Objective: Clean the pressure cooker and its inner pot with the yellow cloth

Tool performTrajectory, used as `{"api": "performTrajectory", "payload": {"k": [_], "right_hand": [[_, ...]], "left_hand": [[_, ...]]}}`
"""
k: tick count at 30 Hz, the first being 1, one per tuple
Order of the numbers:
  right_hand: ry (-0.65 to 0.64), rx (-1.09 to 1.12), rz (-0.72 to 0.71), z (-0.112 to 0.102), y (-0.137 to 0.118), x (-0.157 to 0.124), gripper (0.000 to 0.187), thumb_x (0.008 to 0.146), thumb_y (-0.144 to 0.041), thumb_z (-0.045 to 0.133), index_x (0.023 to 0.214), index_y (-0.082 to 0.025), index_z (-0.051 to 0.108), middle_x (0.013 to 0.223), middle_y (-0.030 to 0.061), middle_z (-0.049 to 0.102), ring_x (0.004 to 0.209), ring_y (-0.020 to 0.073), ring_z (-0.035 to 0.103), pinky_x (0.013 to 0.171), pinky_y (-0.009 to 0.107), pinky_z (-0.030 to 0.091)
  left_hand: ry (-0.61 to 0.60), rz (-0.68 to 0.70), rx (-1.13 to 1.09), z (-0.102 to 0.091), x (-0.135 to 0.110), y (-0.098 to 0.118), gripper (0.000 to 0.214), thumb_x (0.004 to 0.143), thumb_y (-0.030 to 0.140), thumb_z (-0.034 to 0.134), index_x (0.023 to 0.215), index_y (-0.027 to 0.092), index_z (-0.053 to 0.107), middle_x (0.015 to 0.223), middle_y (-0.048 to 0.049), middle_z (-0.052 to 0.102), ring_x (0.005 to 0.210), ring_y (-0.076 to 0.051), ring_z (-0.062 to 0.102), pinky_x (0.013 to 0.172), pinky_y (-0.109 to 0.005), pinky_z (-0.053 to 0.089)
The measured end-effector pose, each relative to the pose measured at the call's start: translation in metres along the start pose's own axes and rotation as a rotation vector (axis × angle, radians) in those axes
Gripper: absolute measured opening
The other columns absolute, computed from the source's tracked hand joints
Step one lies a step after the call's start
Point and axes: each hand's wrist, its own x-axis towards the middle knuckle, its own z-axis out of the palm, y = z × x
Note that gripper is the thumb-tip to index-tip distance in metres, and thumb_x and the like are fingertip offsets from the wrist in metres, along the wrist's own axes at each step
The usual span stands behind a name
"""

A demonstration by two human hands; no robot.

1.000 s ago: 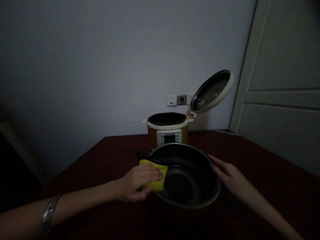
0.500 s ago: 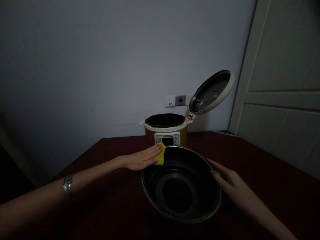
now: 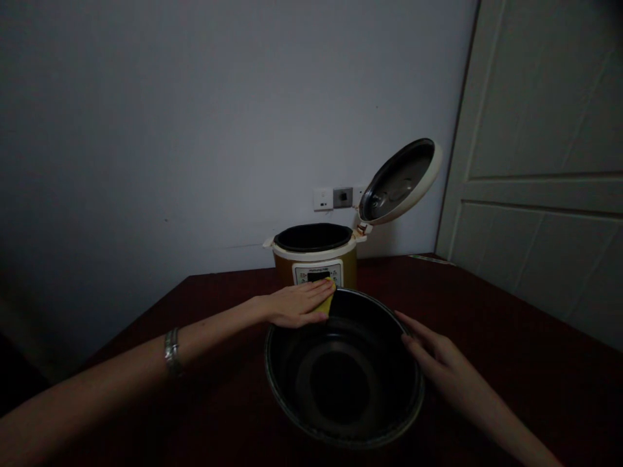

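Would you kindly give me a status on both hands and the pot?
Left hand holding yellow cloth against pot. Right hand on its right side. Open cooker behind pot.

Yellow cloth (image 3: 326, 306) apparently against black pot (image 3: 343, 386)

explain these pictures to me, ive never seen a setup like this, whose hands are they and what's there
No machine arm here: these are a person's own two bare hands. Every picture comes from one camera on the person's head, looking forward and down. The left hand holds a yellow cloth at the rim of a dark pot; the right hand grips the rim's right side. Behind the pot, a cooker stands on the dark red table, its lid open. The pot's underside is hidden.
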Motion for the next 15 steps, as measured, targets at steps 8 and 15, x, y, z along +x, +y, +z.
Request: {"api": "performTrajectory", "payload": {"k": [8, 15], "right_hand": [[0.041, 0.138, 0.067, 0.004, -0.004, -0.001, 0.074, 0.072, -0.053, 0.053, 0.129, -0.007, 0.048, 0.113, 0.0139, 0.064, 0.099, 0.0273, 0.062, 0.081, 0.037, 0.051], [0.045, 0.239, 0.138, 0.009, -0.006, -0.007, 0.083, 0.068, -0.062, 0.056, 0.133, -0.011, 0.044, 0.089, 0.0092, 0.070, 0.082, 0.0244, 0.066, 0.067, 0.032, 0.055]], "left_hand": [[0.000, 0.038, -0.043, -0.002, 0.037, 0.010, 0.080, 0.088, 0.059, 0.021, 0.143, 0.001, 0.010, 0.151, -0.0183, 0.009, 0.139, -0.022, 0.005, 0.113, -0.036, 0.008], [-0.045, 0.003, -0.097, -0.006, 0.048, 0.015, 0.084, 0.087, 0.062, 0.020, 0.143, 0.001, 0.008, 0.151, -0.0183, 0.006, 0.139, -0.022, 0.002, 0.113, -0.037, 0.007]]}}
